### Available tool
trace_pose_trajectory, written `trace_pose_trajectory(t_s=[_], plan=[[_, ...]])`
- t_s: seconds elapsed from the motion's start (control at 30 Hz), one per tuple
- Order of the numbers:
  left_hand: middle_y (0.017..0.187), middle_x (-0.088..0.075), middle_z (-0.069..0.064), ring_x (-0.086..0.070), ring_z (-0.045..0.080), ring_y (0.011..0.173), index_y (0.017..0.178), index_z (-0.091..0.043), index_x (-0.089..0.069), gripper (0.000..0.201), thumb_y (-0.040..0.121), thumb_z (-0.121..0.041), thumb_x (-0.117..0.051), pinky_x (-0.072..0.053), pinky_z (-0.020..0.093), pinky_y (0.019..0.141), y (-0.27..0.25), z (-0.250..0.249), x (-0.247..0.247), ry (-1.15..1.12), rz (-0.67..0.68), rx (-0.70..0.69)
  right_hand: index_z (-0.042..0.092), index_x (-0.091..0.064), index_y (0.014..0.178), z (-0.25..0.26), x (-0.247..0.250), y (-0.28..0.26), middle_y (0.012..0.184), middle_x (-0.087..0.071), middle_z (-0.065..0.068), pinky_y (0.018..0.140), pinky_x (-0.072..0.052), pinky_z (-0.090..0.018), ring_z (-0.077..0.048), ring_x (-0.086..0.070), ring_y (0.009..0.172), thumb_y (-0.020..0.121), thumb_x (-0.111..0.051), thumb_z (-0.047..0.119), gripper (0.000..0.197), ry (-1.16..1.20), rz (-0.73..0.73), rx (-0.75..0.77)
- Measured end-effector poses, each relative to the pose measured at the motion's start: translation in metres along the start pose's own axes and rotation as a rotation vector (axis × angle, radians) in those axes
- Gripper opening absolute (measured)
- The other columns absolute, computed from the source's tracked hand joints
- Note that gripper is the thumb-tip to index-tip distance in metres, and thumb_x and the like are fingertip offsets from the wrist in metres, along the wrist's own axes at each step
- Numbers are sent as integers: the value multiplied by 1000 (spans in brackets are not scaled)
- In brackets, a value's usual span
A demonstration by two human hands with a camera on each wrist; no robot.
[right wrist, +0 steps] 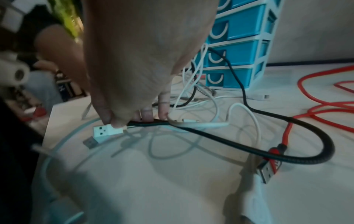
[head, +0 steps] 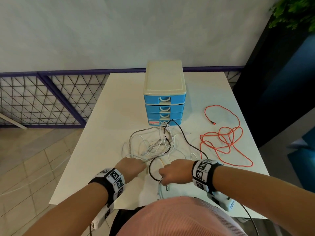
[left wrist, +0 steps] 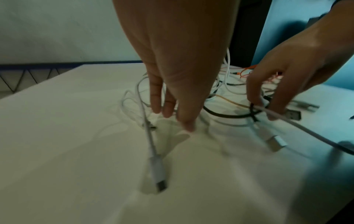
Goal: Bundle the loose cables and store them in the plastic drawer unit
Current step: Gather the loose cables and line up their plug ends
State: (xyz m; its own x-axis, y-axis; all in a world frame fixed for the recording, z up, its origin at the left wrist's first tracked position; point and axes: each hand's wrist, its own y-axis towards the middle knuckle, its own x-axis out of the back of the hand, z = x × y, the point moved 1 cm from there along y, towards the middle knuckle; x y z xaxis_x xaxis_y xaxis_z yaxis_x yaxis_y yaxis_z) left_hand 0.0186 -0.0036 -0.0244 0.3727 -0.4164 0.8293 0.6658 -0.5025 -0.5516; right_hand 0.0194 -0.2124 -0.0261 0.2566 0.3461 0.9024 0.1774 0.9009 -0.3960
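A tangle of white, braided and black cables point(head: 153, 143) lies on the white table point(head: 95, 167) in front of the blue plastic drawer unit point(head: 164, 99), whose drawers are all pushed in. My right hand point(right wrist: 134, 119) pinches a bunch of cable ends just above the table: a black braided cable point(right wrist: 249, 148) and a white cable with a USB plug point(right wrist: 103, 132). My left hand point(left wrist: 172, 115) reaches down with straight fingers to the tangle's near left edge, beside a loose white cable point(left wrist: 153, 151); nothing shows between its fingers. An orange-red cable point(head: 226, 138) sprawls to the right.
The red cable's USB plug point(right wrist: 268, 169) lies under the black loop. A purple-framed mesh railing point(head: 51, 99) runs behind and left of the table. A dark partition point(head: 272, 82) stands to the right. Tiled floor lies below the left table edge.
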Motion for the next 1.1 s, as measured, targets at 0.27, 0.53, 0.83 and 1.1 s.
trace_pose_trajectory(t_s=[0.27, 0.53, 0.83, 1.1], plan=[[99, -66, 5, -61, 5, 86, 109, -9, -57, 34, 81, -21, -73, -47, 16, 78, 21, -19, 31, -1159, -430, -154, 10, -65, 112, -19, 44, -15, 108, -54, -9, 86, -44, -33, -17, -52, 95, 97, -50, 17, 22, 553, -476, -267], [64, -54, 0, -43, 4, 56, 74, -11, -65, 21, 86, -28, -67, -34, 16, 54, 33, -5, 56, -1294, -553, 40, 6, -67, 101, -40, 84, -20, 95, -56, -1, 81, -42, -22, -15, -51, 89, 94, -55, 24, 22, 668, -831, -367], [44, -48, -20, -41, 0, 47, 56, -33, -48, 37, 89, -29, -63, -30, 14, 51, 40, 1, 61, -1119, -606, 58, 6, -56, 94, -50, 112, -27, 89, -64, -7, 88, -49, -36, -17, -62, 85, 100, -43, 13, 15, 1082, -920, -534], [60, -51, -8, -46, 2, 55, 71, -25, -62, 15, 85, -31, -66, -36, 22, 61, 47, 6, 58, -1019, -510, 91, 9, -54, 91, -44, 135, -29, 67, -41, -3, 54, -40, -24, -8, -39, 51, 102, -43, 14, 16, 1295, -1057, -526]])
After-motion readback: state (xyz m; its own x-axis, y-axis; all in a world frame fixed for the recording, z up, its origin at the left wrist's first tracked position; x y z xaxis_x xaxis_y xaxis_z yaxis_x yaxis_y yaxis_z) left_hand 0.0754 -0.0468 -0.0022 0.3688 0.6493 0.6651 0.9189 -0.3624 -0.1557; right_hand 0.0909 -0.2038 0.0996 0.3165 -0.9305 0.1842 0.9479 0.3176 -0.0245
